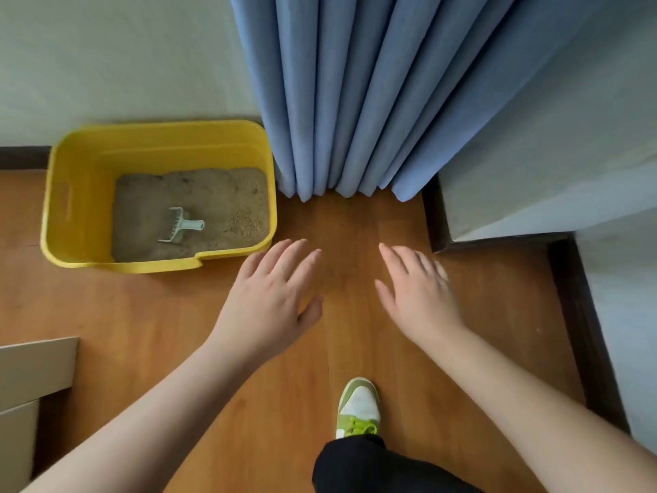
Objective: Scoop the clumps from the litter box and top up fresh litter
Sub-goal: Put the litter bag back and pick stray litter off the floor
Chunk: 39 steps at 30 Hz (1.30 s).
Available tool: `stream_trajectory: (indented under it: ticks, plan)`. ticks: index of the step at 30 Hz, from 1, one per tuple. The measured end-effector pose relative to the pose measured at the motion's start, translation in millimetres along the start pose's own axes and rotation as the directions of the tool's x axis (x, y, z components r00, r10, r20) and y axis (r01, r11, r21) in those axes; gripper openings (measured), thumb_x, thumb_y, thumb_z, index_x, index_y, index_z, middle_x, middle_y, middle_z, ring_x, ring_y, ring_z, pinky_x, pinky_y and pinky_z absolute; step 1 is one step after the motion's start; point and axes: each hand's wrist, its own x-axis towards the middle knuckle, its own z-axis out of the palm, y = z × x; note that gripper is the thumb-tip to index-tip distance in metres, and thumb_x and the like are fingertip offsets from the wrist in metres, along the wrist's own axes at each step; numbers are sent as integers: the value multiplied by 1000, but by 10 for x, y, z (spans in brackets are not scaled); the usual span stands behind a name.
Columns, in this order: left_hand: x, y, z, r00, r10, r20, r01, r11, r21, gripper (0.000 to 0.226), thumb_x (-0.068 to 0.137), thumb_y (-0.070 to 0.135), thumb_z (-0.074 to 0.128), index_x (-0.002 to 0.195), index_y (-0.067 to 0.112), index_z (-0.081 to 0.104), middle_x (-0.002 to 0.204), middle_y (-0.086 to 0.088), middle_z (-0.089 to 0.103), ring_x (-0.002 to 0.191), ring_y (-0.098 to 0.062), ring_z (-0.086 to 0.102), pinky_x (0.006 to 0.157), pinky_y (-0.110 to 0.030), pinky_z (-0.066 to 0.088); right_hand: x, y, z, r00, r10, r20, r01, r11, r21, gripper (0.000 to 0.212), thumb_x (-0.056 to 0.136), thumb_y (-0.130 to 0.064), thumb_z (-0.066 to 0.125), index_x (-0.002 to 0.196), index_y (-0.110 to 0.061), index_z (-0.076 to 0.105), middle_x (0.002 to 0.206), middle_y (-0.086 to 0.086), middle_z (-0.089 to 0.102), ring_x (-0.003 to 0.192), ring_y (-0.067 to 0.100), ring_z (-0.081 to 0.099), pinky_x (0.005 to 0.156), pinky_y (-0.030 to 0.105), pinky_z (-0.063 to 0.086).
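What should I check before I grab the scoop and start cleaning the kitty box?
1. Both hands free: left hand and right hand are open and hold nothing: ok.
2. Scoop within sight, lying on the litter inside the yellow box: ok.
3. Scoop handle pointing right, toward you: ok.
4. Clumps to scoop: a few dark specks, too small to judge: cannot tell.
5. Bag for the clumps: none in view: not ok.
6. Fresh litter to top up: none in view: not ok.

Yellow litter box (71, 208) on floor w/ sandy litter (213, 208); pale scoop (179, 225) lying in it.
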Motion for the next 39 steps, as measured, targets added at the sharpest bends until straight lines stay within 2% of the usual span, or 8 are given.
stream_trajectory:
  ticks: [8, 14, 17, 19, 22, 28, 33, 39]
  plan:
    - [344, -90, 1175, 999, 51, 19, -48, 993, -111, 57, 92, 38, 37, 140, 11, 47, 140, -12, 51, 127, -29, 50, 95, -40, 50, 652, 347, 736, 998, 54, 10, -55, 998, 25, 57, 98, -41, 45, 149, -21, 28, 144, 2, 44, 128, 23, 44, 105, 40, 35]
    - [705, -348, 1742, 980, 175, 99, -156, 973, -172, 63, 93, 45, 29, 145, 11, 41, 145, -13, 46, 132, -30, 45, 104, -44, 44, 893, 310, 1218, 992, 43, 117, -58, 991, 123, 58, 95, -39, 53, 147, -25, 32, 145, 0, 42, 130, 23, 43, 107, 40, 36]
    - [811, -474, 1927, 986, 65, 153, -9, 941, -339, 57, 98, 42, 45, 150, 21, 33, 152, -4, 38, 139, -22, 37, 112, -35, 35, 1015, 275, 1484, 987, 36, 155, -60, 987, 152, 57, 93, -38, 56, 145, -27, 36, 144, -1, 44, 129, 22, 44, 106, 39, 39]
    - [837, -501, 1976, 965, -122, 234, 241, 770, -591, 52, 99, 40, 49, 147, 26, 38, 148, 3, 43, 135, -14, 43, 107, -30, 38, 1125, 246, 1694, 983, 48, 179, -86, 974, 208, 55, 93, -36, 58, 144, -28, 39, 143, -1, 45, 128, 21, 45, 104, 40, 42]
    - [868, -544, 2064, 880, -323, 348, 446, 307, -841, 38, 100, 31, 50, 138, 28, 50, 133, 7, 56, 121, -9, 52, 96, -24, 40, 1309, 203, 1968, 978, 43, 203, -108, 940, 323, 52, 93, -30, 59, 142, -25, 42, 137, 0, 49, 120, 19, 51, 98, 34, 47]
    - [949, -618, 2191, 773, -398, 494, 247, -528, -813, 34, 104, 27, 35, 125, 13, 57, 117, -11, 69, 114, -22, 64, 97, -32, 48, 1646, 210, 2298, 963, 45, 267, -144, 920, 364, 50, 94, -27, 59, 141, -21, 44, 135, 3, 52, 118, 20, 53, 98, 37, 47]
    - [903, -621, 2269, 748, -335, 573, 216, -694, -687, 46, 105, 38, 28, 128, 10, 56, 123, -13, 67, 116, -25, 63, 100, -36, 46, 1775, 207, 2441, 965, 37, 258, -128, 930, 346, 48, 90, -25, 64, 136, -17, 50, 131, 5, 54, 115, 21, 54, 98, 37, 47]
    - [757, -758, 2342, 735, -308, 604, 236, -719, -654, 51, 104, 42, 28, 131, 9, 55, 123, -13, 68, 118, -26, 62, 105, -38, 43, 1791, 160, 2590, 984, 87, 157, -136, 933, 333, 24, 89, -23, 65, 113, -21, 63, 118, 1, 56, 102, 21, 58, 83, 33, 51]
